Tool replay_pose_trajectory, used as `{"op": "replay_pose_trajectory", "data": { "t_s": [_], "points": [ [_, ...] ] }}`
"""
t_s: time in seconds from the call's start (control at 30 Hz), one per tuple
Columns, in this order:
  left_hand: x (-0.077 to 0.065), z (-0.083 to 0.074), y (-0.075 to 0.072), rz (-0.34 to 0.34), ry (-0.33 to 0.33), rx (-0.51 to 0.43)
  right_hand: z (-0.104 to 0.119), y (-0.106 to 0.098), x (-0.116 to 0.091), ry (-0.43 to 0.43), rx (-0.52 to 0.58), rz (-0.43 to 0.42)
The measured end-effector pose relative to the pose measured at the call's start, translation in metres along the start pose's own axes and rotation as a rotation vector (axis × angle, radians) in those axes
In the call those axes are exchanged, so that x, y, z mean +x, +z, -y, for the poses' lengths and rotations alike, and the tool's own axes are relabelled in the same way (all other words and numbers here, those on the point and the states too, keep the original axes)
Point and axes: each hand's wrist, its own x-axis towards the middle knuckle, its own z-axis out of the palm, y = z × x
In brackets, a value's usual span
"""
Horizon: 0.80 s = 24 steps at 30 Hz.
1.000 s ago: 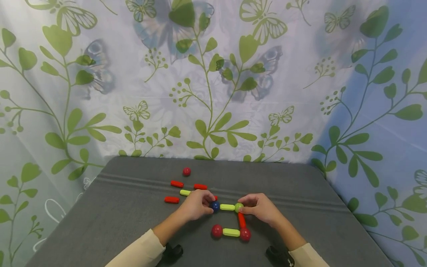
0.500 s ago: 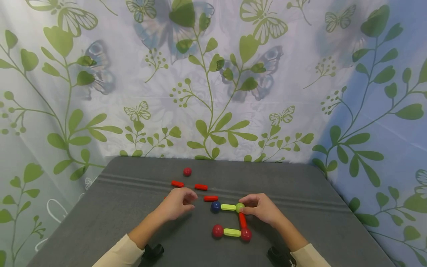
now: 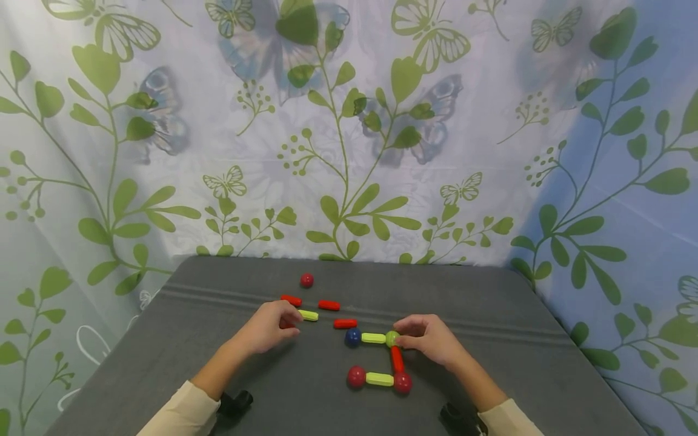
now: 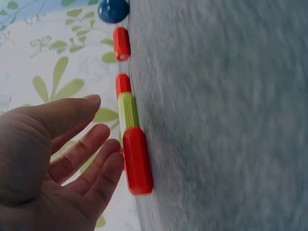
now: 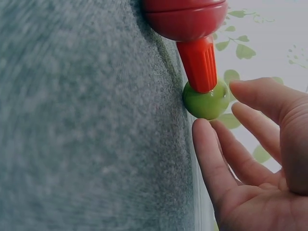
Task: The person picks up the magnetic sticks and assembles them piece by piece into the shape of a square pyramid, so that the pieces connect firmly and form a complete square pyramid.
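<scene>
In the head view my left hand (image 3: 269,328) hovers at the left with loosely curved fingers and nothing held. Its fingertips overlap a red rod (image 4: 138,161), which is mostly covered in the head view; a yellow-green rod (image 3: 308,315) lies just beyond them. At the right, the thumb and fingertips of my right hand (image 3: 428,340) are at either side of a green ball (image 5: 208,101). A yellow-green rod (image 3: 373,338) joins that ball to a blue ball (image 3: 353,337). A red rod (image 3: 397,360) runs from it to a red ball (image 3: 402,383).
Nearer me, another yellow-green rod (image 3: 379,379) links the corner to a second red ball (image 3: 357,376). Loose red rods (image 3: 345,324) and a single red ball (image 3: 307,280) lie further back on the grey table (image 3: 469,303). A patterned curtain (image 3: 349,151) hangs behind.
My left hand has let go of the blue ball and moved left toward the loose rods. The right hand has stayed at the green ball, its fingertips shifting slightly.
</scene>
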Motion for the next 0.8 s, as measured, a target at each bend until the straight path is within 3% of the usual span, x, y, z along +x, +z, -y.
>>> {"op": "replay_pose_trajectory", "data": {
  "t_s": [0.37,0.8],
  "points": [
    [-0.001,0.030,-0.010,0.003,-0.044,0.068,-0.004,0.000,-0.002,0.047,-0.010,0.003],
    [0.008,0.052,-0.020,0.175,-0.087,-0.033,-0.008,0.001,0.001,0.039,-0.015,-0.027]
  ]
}}
